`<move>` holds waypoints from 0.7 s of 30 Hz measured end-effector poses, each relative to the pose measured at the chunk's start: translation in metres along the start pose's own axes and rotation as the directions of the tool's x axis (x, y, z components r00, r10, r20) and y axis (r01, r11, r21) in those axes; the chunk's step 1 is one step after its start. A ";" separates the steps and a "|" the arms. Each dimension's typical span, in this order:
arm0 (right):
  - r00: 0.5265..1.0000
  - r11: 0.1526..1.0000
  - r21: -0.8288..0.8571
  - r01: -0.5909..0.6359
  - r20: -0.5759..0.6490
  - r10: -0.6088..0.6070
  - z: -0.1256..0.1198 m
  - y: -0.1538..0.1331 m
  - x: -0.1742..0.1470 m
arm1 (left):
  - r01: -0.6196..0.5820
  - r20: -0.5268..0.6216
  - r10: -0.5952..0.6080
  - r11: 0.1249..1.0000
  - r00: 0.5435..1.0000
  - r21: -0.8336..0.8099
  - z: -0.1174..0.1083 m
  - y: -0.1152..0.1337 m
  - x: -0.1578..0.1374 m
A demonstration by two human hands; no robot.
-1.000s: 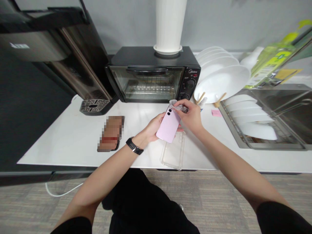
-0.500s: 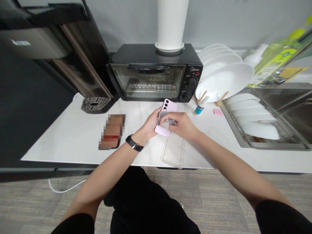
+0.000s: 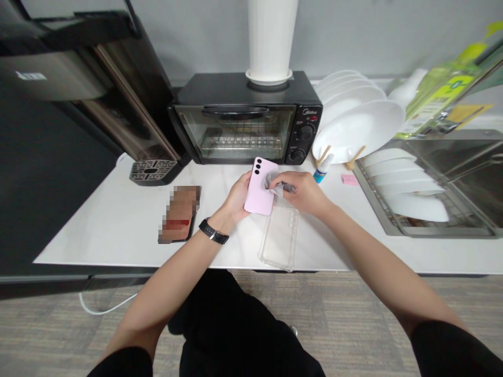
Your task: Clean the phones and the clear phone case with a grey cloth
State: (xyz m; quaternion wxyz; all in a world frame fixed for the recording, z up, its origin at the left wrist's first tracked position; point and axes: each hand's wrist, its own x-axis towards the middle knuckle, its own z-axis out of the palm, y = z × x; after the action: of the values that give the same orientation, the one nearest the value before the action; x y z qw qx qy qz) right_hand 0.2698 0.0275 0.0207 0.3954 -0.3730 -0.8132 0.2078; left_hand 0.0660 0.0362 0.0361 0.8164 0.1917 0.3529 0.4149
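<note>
My left hand (image 3: pixel 238 198) grips a pink phone (image 3: pixel 259 191) by its left side, its back with three camera lenses facing up. A crumpled grey cloth (image 3: pixel 274 183) is bunched in the fingers of my right hand (image 3: pixel 305 191). The cloth lies against the phone's right edge. Just below the phone, a clear phone case (image 3: pixel 280 242) rests on the white counter (image 3: pixel 231 251) by its front edge. A small spray bottle (image 3: pixel 322 169) with a blue label stands to the right of my right hand.
A toaster oven (image 3: pixel 245 133) with a white pot (image 3: pixel 271 42) on top stands behind. At left are a drink dispenser (image 3: pixel 153 170) and a blurred-out flat object (image 3: pixel 179 213). White plates (image 3: pixel 357 128), a pink note (image 3: pixel 349 179) and a sink (image 3: pixel 387 225) holding bowls (image 3: pixel 418 208) are at right.
My right hand has moved the cloth from across the lower part of the phone's back to its right edge, uncovering most of the back. The phone has shifted slightly left in view.
</note>
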 end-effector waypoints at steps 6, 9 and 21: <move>0.948 0.989 0.014 -0.144 -0.283 0.142 -0.002 0.016 0.003 | 0.129 0.108 -0.143 0.983 0.984 0.130 -0.008 -0.001 -0.001; 0.903 0.978 0.051 -0.204 -0.375 0.208 0.000 0.019 0.002 | 0.136 0.159 -0.167 0.972 0.973 0.192 -0.010 -0.003 -0.001; 0.891 0.969 0.125 -0.212 -0.383 0.244 0.016 0.002 -0.002 | 0.134 0.112 -0.161 0.967 0.981 0.218 -0.004 -0.017 -0.003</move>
State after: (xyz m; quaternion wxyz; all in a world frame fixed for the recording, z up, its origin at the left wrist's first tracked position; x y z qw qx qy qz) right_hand 0.2582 0.0266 0.0090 0.5388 -0.4839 -0.6582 0.2057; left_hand 0.0713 0.0238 0.0247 0.8414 0.2762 0.3546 0.2999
